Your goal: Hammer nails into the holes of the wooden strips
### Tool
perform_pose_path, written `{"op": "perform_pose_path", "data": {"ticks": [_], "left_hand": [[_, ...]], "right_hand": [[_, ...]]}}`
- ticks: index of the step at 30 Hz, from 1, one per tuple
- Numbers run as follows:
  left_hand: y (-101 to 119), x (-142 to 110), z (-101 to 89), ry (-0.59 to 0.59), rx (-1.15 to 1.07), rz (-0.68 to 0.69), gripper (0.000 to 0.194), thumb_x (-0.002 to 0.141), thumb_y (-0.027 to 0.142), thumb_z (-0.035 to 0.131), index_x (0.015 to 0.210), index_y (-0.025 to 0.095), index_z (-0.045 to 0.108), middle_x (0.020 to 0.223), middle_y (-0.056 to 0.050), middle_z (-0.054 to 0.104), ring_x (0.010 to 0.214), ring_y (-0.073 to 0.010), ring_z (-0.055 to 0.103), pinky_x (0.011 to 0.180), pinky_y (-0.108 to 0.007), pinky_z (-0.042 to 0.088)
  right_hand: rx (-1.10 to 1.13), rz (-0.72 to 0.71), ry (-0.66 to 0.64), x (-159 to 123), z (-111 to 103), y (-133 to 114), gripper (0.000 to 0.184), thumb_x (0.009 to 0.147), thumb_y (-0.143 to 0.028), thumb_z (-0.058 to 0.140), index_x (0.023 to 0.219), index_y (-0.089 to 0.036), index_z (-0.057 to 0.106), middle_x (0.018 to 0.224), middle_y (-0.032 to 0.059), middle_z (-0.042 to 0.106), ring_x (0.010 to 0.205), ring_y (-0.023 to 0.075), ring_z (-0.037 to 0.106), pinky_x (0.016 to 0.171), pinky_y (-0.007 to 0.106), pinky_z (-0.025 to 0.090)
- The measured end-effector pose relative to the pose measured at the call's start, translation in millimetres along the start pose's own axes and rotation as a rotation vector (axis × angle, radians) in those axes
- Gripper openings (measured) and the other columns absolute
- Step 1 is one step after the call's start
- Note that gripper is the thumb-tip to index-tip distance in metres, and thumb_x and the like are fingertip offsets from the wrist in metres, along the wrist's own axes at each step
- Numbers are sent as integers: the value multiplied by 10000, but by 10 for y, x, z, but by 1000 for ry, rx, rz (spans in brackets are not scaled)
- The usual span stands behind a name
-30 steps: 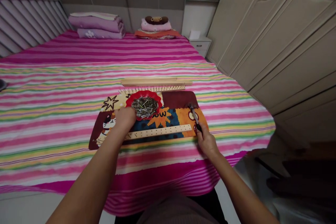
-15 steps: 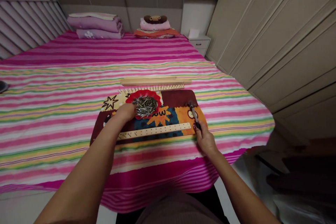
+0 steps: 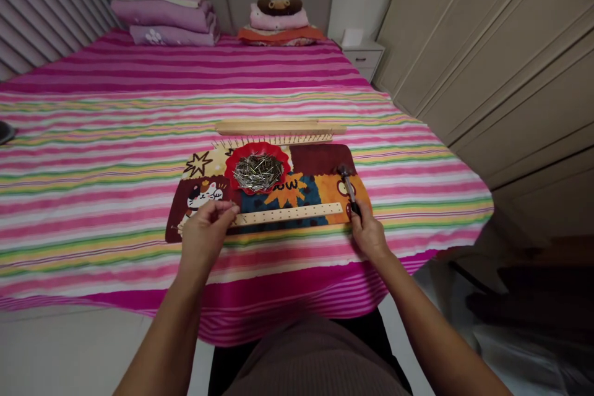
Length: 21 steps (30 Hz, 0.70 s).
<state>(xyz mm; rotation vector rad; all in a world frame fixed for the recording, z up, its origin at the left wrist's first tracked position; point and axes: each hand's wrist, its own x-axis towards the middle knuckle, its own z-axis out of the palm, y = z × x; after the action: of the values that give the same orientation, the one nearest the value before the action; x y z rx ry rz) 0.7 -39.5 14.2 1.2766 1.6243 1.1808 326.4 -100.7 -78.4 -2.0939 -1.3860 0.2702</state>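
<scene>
My left hand [image 3: 207, 226] is closed in a pinch over the left part of a pale wooden strip [image 3: 292, 214] with rows of small holes. Between the fingertips seems to be a nail, largely hidden. Some nails stand in the strip's left end, partly behind the hand. My right hand [image 3: 370, 234] grips the black handle of a hammer [image 3: 350, 189], whose head rests at the right side of a patterned mat [image 3: 320, 161]. A red scalloped bowl [image 3: 232, 182] full of loose nails [image 3: 258, 171] sits on the mat, beyond the strip.
Behind the bowl lies another strip with many upright nails [image 3: 288, 138], and beyond it plain wooden strips [image 3: 278, 128]. Everything rests on a striped bedspread [image 3: 417, 167]. Folded bedding [image 3: 167, 18] is stacked at the headboard; a wardrobe [image 3: 464, 62] stands on the right.
My left hand has moved from the nail bowl down to the left part of the holed strip. My right hand still holds the hammer at the mat's right side. The view has tilted down.
</scene>
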Motion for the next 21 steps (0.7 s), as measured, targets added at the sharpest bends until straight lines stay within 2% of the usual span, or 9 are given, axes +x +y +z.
{"op": "perform_pose_path", "data": {"ticks": [4,9,16,21], "left_hand": [[-267,-212,63,89,82,-31,261,624,430,691,759,207,680,689,11,677,669,-148,607,659,-274,487],[-473,-292,268,187,74,27,244,691,431,649,789,209,673,747,8,683,728,-149,614,732,-283,486],[-585,-303,460,239,186,218,253,783,442,562,830,214,662,788,-7,660,774,-152,604,753,-285,478],[-619,-328,478,238,253,252,221,799,415,561,820,214,651,801,-13,663,775,-154,609,762,-288,476]], "right_hand": [[-23,23,-3,-2,-2,-4,486,890,-320,411,1317,-125,536,951,136,716,726,241,668,609,295,483],[-28,-5,12,4,9,20,469,882,-300,417,1308,-151,543,910,104,727,682,220,656,583,271,465],[-36,4,1,4,10,16,467,880,-303,415,1304,-156,542,944,108,726,707,225,666,599,273,474],[-39,11,-15,2,-15,-13,476,884,-297,409,1319,-144,528,916,113,728,688,229,664,587,274,466]]}}
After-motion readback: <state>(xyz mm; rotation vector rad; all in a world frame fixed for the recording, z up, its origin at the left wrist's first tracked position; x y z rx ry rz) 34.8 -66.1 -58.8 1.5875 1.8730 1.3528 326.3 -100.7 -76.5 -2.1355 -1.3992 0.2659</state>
